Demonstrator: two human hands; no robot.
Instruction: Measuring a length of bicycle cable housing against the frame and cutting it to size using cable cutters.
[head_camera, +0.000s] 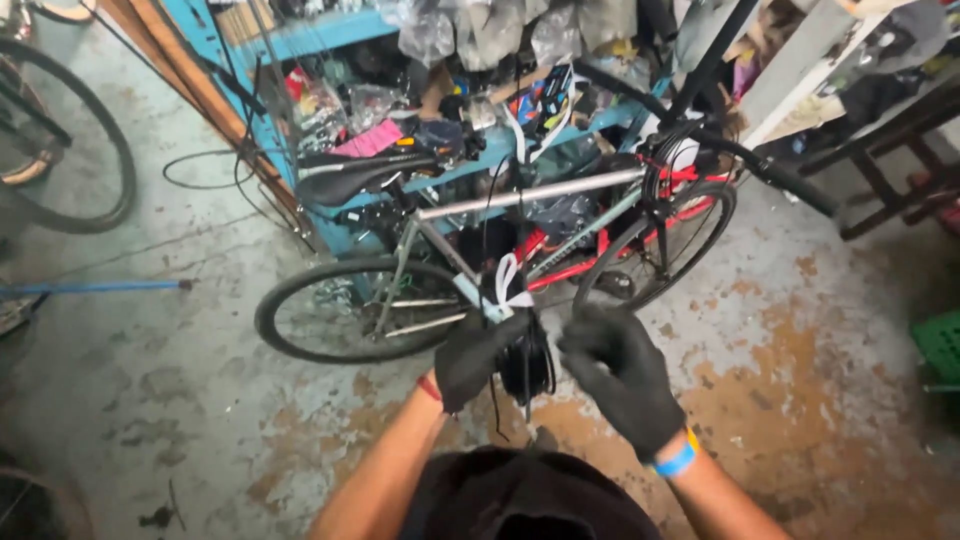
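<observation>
Nearest the camera, two bare forearms rising from the bottom edge, both in black gloves. Left hand (478, 357) curled shut around a coil of black cable (527, 365), a red band at its wrist. Right hand (620, 372) just beside it, fingers pinched closed on a thin strand of the same cable, a blue and yellow wristband (678, 460) below the glove. Coil held between the two hands, hanging above the stained concrete floor (800, 330), directly in front of the bicycle's crank area. Just beyond, a grey-framed bicycle (530, 195) standing side-on, black saddle (355, 175) to the left, a white strip (508, 282) knotted round the frame near the bottom. Behind it, touching or nearly so, a red-framed bicycle (575, 265). Farther back, a blue shelf (330, 35) crammed with plastic bags and small parts. Far left, another bicycle wheel (85, 150); far right, a green crate (940, 345) at the edge.
</observation>
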